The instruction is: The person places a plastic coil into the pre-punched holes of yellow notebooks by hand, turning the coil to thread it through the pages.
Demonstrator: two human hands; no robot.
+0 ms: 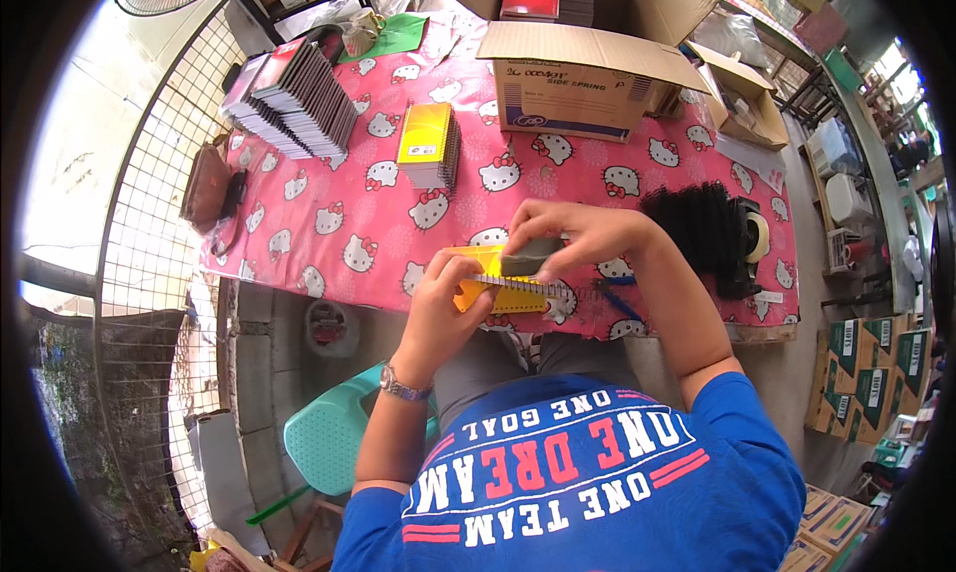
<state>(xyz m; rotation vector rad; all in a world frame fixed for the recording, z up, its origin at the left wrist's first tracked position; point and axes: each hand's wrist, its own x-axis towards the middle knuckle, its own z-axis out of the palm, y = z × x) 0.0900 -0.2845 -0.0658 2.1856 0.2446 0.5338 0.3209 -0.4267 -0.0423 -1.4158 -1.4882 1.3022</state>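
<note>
Near the front edge of the table, my left hand [448, 291] grips a yellow notebook [516, 301] with a row of punched holes, its fingers closed around one end. A thin spiral coil [518, 285] runs along the notebook's edge. My right hand [573, 231] holds a dark grey-green block-like piece [533, 256] between thumb and fingers, right at the coil; its exact kind does not show. Blue-handled pliers [617, 297] lie just right of the notebook. Beyond it stands a stack of yellow spiral notebooks [426, 139].
A pile of black coil-like strands [687, 228] lies at right beside a black tape dispenser [739, 253]. Stacked spiral notebooks [299, 109] stand far left, near a brown bag [207, 189]. An open cardboard box [563, 104] stands at the back. A green stool [329, 423] is below left.
</note>
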